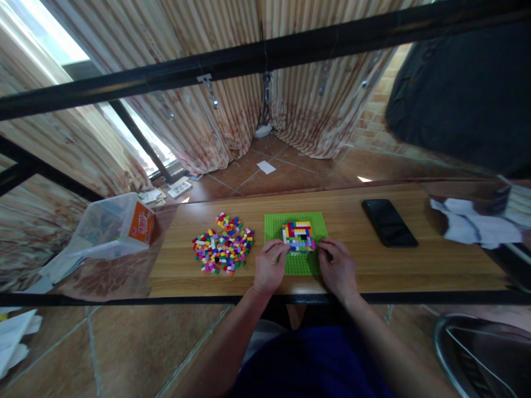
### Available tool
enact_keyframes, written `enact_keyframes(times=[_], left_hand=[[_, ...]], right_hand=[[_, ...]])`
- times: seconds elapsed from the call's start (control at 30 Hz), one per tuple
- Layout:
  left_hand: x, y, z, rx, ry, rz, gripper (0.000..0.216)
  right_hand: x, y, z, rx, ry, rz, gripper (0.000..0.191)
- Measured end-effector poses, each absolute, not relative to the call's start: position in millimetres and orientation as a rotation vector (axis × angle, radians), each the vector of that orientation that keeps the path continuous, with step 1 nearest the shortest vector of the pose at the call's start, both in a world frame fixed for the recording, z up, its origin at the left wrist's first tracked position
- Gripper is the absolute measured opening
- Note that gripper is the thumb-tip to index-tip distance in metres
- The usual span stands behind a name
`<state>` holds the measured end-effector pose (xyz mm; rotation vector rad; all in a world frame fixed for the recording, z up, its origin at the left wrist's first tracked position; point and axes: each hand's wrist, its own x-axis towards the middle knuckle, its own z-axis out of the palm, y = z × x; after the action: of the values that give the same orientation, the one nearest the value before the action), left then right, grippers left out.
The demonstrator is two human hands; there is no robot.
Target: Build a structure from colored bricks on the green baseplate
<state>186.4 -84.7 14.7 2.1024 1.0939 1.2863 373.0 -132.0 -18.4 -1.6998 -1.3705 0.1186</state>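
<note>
A small, many-coloured structure of toy building bricks point(299, 235) stands on a green studded baseplate point(305, 267), with a dark opening in its middle. My left hand point(270, 267) is closed at the structure's front left corner, thumb and index finger pinched together. On the opposite side my right hand point(339, 268) has its fingers curled in, their tips close to the front right corner. Whatever the fingertips hold is too small or hidden to make out. Left of the baseplate lies a heap of loose toy bricks point(224, 246) in mixed colours.
A black phone point(390, 223) lies on the wooden table point(448, 271) to the right, near crumpled white papers point(477, 222). At the left stands a clear plastic box point(105, 229) with an orange label. A black metal bar point(265, 54) crosses above the far side.
</note>
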Motion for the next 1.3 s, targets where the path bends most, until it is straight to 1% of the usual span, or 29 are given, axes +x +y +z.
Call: enact_keyframes(times=[0.53, 0.7, 0.87, 0.93, 1.07, 1.3], left_hand=[[190.5, -87.9, 3.6, 2.414, 1.190, 1.308, 0.017], [192.5, -85.3, 4.4, 2.415, 1.189, 1.323, 0.016], [190.5, -85.0, 8.3, 2.314, 1.186, 1.245, 0.015], [186.6, -88.5, 10.8, 2.255, 1.195, 1.209, 0.018], [173.2, -101.0, 16.0, 2.169, 1.240, 1.170, 0.032], [129.5, -115.7, 16.1, 2.214, 1.385, 1.251, 0.028]], right_hand=[[373.7, -132.1, -19.5, -1.705, -1.402, 0.104, 0.025], [374.2, -132.2, -21.2, -1.704, -1.408, 0.098, 0.025], [374.4, -131.9, -21.8, -1.712, -1.404, 0.097, 0.025], [374.9, -131.9, -21.8, -1.704, -1.406, 0.102, 0.025], [375.5, -132.3, -21.6, -1.695, -1.405, 0.105, 0.025], [378.0, -131.6, -25.7, -1.707, -1.410, 0.119, 0.024]])
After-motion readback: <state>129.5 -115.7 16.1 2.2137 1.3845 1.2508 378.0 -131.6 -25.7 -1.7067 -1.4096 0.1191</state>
